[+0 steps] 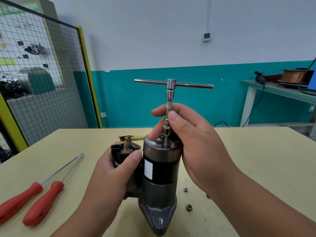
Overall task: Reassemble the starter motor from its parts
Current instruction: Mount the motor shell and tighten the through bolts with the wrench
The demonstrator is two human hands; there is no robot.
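The right hand (193,139) pinches the thin shaft of the T-handle driver (171,86) between thumb and fingers, the driver's tip on the end cap (159,147) of the starter motor (160,170). The left hand (112,171) wraps the solenoid (124,151), holding the motor upright by the bench's (256,159) near edge, about midway. It looks heavy, rigid and top-heavy, so the body seems the surest hold. Loose nuts (189,207) lie just right, red screwdrivers (34,202) leftward.

- The motor (160,170) stands upright on the worktop (248,159).
- The left hand (112,170) grips its solenoid (123,151).
- The right hand (191,134) pinches the T-wrench (171,86) shaft above the end cap.
- Two red screwdrivers (39,194) lie left; nuts (189,207) lie right.
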